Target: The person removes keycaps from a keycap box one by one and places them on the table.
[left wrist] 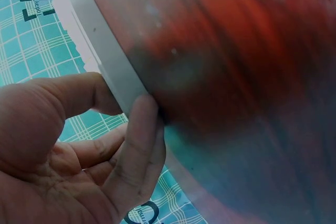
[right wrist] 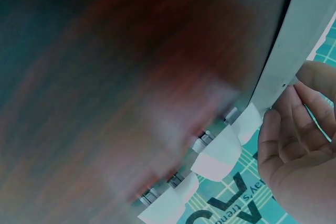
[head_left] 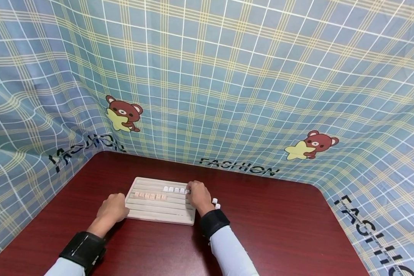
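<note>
A cream ridged tray (head_left: pixel 158 214) lies on the table, holding a row of pink keycaps (head_left: pixel 152 196) and, further back, a row of white keycaps (head_left: pixel 171 189). My left hand (head_left: pixel 112 209) grips the tray's left edge; in the left wrist view its thumb and fingers (left wrist: pixel 137 145) bear on the pale rim (left wrist: pixel 107 45). At the right end of the white row, my right hand (head_left: pixel 199 195) pinches a white keycap, mostly covered by its fingers. The right wrist view has that hand's fingers (right wrist: pixel 270 140) beside the tray's rim (right wrist: pixel 283 61).
Loose white keycaps (head_left: pixel 215 201) lie on the dark red table (head_left: pixel 279 222), just right of my right wrist. Closer up, several white keycaps (right wrist: pixel 218 153) show small parts on their undersides. A checked cloth (head_left: pixel 210 96) with bear prints hangs behind and at both sides.
</note>
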`<action>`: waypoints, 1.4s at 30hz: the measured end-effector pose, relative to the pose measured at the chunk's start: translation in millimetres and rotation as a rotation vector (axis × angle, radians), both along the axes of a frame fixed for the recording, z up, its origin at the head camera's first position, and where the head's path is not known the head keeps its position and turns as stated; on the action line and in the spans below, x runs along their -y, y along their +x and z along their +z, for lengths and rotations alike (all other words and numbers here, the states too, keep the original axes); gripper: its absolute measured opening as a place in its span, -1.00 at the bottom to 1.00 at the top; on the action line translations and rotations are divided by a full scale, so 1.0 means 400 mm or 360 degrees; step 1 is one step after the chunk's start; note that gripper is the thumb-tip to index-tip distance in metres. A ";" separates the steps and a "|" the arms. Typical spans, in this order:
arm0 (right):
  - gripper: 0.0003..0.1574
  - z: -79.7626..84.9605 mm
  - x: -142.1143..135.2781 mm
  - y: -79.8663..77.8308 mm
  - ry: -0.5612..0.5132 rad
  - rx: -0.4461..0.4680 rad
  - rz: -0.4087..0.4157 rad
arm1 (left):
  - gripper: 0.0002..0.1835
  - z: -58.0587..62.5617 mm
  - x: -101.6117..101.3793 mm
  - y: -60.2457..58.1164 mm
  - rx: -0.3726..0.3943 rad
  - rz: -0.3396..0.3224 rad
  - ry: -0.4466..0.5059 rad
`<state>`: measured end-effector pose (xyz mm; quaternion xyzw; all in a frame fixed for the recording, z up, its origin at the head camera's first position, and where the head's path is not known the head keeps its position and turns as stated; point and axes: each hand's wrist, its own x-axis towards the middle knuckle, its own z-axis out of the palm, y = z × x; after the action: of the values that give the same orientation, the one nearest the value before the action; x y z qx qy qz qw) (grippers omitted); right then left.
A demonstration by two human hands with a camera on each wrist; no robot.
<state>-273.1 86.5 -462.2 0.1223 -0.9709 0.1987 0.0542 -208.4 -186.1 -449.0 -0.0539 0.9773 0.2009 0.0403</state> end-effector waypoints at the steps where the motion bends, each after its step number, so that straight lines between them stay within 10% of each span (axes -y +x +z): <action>1: -0.82 -0.001 0.000 -0.001 0.0001 0.0002 -0.0004 | -0.79 0.000 0.000 -0.001 0.0001 0.0001 -0.0005; 42: -0.86 0.030 -0.138 0.007 -0.0144 -0.0052 -0.0003 | -0.78 0.003 -0.005 -0.003 0.0024 0.0013 -0.0001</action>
<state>-270.2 141.8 -450.3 0.1221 -0.9600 0.2402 0.0756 -209.6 -184.2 -447.9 -0.0592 0.9768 0.2004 0.0469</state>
